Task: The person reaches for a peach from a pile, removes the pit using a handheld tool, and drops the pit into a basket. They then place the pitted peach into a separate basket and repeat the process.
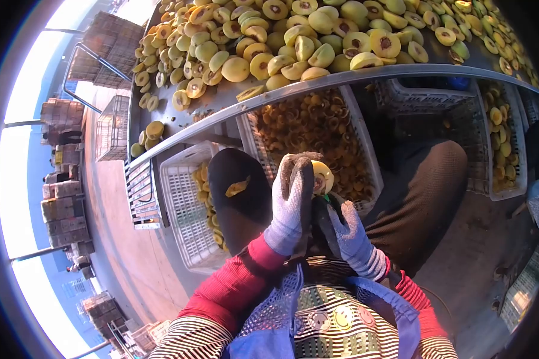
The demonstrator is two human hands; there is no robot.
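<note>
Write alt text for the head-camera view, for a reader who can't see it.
A seated person's gloved left hand holds a cut yellow fruit above the lap, the gloved right hand close below it. Ahead, a metal table is heaped with fruit, much of it halved; plastic crates of fruit pieces stand around the knees.

A fruit-processing workplace, apparently a packing shed: halved fruit heaped across a metal-rimmed tabletop [336, 71], plastic crates [188, 203] of fruit pieces and peelings beneath, and stacked crates [63, 197] along a wide floor [123, 239] open to daylight.
</note>
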